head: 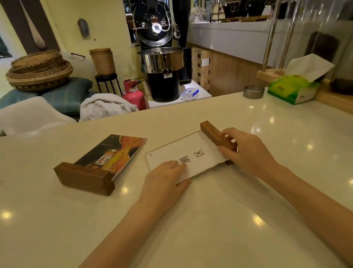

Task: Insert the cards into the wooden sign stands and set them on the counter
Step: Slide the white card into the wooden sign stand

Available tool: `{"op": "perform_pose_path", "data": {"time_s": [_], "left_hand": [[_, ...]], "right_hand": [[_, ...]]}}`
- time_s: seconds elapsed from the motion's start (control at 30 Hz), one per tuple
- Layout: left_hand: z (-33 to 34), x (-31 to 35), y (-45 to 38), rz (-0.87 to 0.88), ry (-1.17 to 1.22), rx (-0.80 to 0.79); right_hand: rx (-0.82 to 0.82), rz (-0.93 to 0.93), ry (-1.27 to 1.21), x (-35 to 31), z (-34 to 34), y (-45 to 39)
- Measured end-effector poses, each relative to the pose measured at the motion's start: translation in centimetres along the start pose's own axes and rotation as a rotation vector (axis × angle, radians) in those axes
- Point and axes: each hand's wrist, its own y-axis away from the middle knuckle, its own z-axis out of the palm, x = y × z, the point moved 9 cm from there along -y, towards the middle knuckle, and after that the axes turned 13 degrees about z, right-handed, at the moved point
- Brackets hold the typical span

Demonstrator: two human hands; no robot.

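Observation:
A white card (191, 154) with black characters lies flat on the cream counter (200, 217), its right edge against a dark wooden stand (210, 132) lying on its side. My left hand (165, 182) presses down on the card's near left corner. My right hand (247, 149) grips the stand's near end. To the left, a second wooden stand (83, 178) lies on the counter with a dark orange picture card (111, 153) seated in it, tipped flat.
A green tissue box (293, 87) and a small metal ashtray (253, 91) sit at the counter's far right. Beyond the far edge stand a black coffee roaster (159, 49), a pink gas cylinder (134, 94), stacked baskets (39, 70) and cushions.

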Motion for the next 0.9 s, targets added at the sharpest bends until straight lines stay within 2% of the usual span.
{"op": "perform_pose_path", "data": {"time_s": [0.23, 0.37, 0.57, 0.7, 0.8, 0.9], "left_hand": [[0.9, 1.5, -0.3, 0.198, -0.235, -0.029], [-1.1, 2.9, -0.1, 0.318, -0.306, 0.132], [-5.7, 2.8, -2.1, 0.342, -0.406, 0.353], [-7.5, 3.6, -4.3, 0.375, -0.492, 0.413], [-8.0, 4.8, -5.8, 0.438, -0.503, 0.413], [-7.9, 6.0, -7.4, 0.51, -0.5, 0.358]], "right_hand": [[0.048, 0.129, -0.191, 0.8, -0.5, 0.0], [0.079, 0.222, -0.323, 1.8, -0.5, 0.1], [0.089, 0.461, -0.644, 4.2, 0.6, 0.3], [0.025, 0.566, -0.827, 5.1, 2.1, 0.6], [0.05, 0.517, -0.744, 5.2, 1.7, 0.7], [0.069, 0.447, -0.501, 5.2, 1.0, 0.5]]}}
